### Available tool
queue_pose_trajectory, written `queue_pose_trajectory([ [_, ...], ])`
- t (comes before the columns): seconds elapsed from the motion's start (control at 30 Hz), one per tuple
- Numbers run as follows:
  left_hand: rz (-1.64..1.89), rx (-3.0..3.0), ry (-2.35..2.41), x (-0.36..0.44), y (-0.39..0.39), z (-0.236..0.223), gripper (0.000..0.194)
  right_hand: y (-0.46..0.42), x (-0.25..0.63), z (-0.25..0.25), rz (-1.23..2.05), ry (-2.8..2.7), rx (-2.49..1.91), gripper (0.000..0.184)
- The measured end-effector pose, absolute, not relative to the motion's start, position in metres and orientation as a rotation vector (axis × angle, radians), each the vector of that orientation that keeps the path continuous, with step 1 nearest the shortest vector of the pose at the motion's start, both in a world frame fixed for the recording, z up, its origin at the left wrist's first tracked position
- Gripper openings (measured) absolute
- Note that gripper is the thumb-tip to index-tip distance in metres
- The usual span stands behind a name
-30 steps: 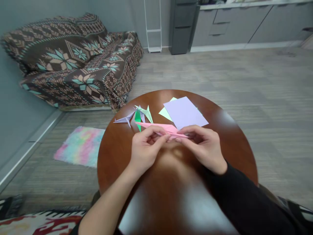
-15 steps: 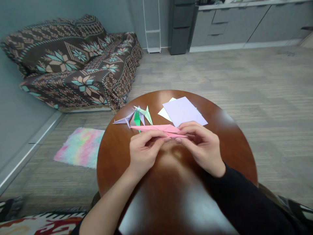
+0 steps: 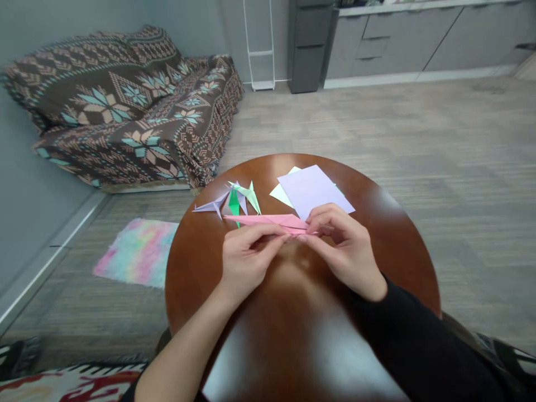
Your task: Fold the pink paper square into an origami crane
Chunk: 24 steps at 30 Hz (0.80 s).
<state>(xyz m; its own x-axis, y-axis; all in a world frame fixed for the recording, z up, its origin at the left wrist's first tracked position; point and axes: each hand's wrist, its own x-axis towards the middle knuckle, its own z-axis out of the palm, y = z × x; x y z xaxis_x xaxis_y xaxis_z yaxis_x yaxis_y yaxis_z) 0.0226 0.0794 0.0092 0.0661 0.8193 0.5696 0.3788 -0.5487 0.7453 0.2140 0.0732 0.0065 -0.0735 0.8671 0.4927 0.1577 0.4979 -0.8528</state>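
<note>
A long, narrow piece of folded pink origami paper (image 3: pixel 272 220) is held above the round table, its thin point toward the left. My left hand (image 3: pixel 249 257) pinches its lower edge between thumb and fingers. At the paper's right end my right hand (image 3: pixel 345 248) is closed on it, thumb below and fingertips above, covering that end. Just beyond the pink paper, on the left, lie several folded paper cranes: a purple one (image 3: pixel 214 205), a green one (image 3: pixel 234 204) and a pale green one (image 3: pixel 250 196).
Flat square sheets, a lilac one (image 3: pixel 316 190) over a pale green one (image 3: pixel 281 195), lie at the back of the brown round table (image 3: pixel 393 262). A covered sofa (image 3: pixel 138 111) stands behind left, with a fluffy pastel rug (image 3: pixel 136 251) on the floor.
My right hand has shifted slightly left along the pink paper, its fingertips pressing the lower flap's right end, which shows less now. My left hand keeps its hold.
</note>
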Motion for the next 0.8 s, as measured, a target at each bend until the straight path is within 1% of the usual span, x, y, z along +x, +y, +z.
queue_pose_trajectory([
  [0.2, 1.488, 1.948, 1.142, 0.023, 0.08, 0.009, 0.004, 0.073, 0.212, 0.009, 0.801, -1.533, -0.966, 0.009],
  [0.4, 1.477, 1.9, 1.101, 0.024, 0.079, 0.009, 0.005, 0.072, 0.212, 0.008, 0.844, -1.511, -0.951, 0.009],
  [0.6, 1.469, 1.726, 1.061, 0.028, 0.075, 0.009, 0.005, 0.069, 0.208, 0.006, 0.814, -1.497, -0.973, 0.009],
  [0.73, 1.466, 1.595, 1.038, 0.032, 0.072, 0.01, 0.007, 0.068, 0.206, 0.005, 0.84, -1.465, -0.989, 0.013],
  [0.8, 1.457, 1.571, 1.052, 0.033, 0.071, 0.01, 0.008, 0.067, 0.206, 0.005, 0.876, -1.441, -0.992, 0.01],
])
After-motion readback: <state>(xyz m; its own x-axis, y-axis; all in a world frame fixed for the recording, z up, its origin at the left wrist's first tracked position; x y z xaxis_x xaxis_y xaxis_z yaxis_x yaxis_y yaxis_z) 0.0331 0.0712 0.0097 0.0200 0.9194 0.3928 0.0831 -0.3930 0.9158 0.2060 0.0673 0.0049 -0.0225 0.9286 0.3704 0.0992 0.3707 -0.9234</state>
